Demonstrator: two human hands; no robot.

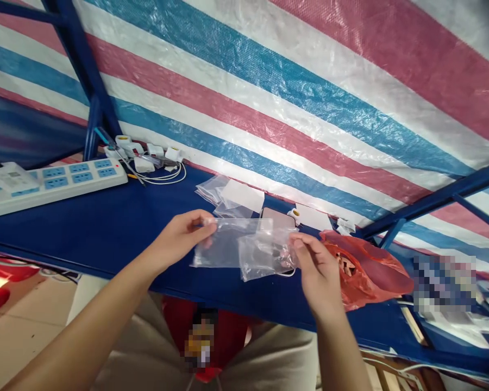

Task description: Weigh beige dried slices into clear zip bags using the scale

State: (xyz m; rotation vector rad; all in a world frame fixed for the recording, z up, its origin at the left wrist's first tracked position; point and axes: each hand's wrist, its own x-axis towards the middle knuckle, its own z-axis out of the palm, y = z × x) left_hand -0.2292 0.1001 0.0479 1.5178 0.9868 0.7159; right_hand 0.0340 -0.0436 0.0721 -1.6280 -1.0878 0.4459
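Two clear plastic bags stretch between my hands above the blue table. My left hand pinches the upper left corner of the larger plastic bag. At the other side, my right hand has thumb and fingers closed on clear plastic; a smaller plastic bag overlaps the larger one there. Which layers the right fingers grip, I cannot tell. Behind the bags lies a phone-like flat object, partly covered by them. More clear bags and a white card lie farther back.
A white power strip runs along the left of the blue table. White chargers and cables are heaped beyond it. An open red plastic bag stands right of my right hand. Striped sheeting hangs behind, between blue metal bars.
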